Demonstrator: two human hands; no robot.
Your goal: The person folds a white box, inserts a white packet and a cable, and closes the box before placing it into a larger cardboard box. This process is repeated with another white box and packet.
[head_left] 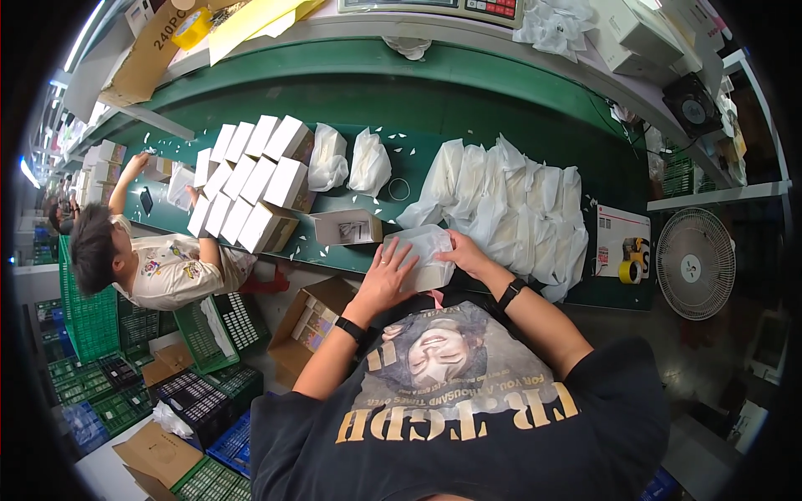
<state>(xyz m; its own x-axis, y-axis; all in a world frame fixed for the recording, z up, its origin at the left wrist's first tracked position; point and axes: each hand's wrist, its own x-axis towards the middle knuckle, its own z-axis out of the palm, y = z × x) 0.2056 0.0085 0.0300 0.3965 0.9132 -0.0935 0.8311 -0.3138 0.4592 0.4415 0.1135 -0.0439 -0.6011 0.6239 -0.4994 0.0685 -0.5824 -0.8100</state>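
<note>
At the table's near edge, both my hands hold a small box in a thin, whitish plastic bag (pixel 428 250). My left hand (pixel 388 269) presses against its left side, fingers stretched over the film. Thumb and fingers of my right hand (pixel 464 254) close on the bag's upper right edge. The box inside shows only dimly through the plastic. Just left of my hands lies an open-topped box (pixel 349 228) with small contents I cannot make out. Rows of bagged boxes (pixel 510 209) stand to the right. Two more wrapped boxes (pixel 369 163) stand behind.
Several white boxes (pixel 251 171) stand in rows at left. Beyond them, a person (pixel 159 259) works at the same green table (pixel 418 138). A fan (pixel 695 264) and a yellow tape roll (pixel 629 271) are at right. Crates (pixel 209 334) and a carton (pixel 305 321) fill the lower left.
</note>
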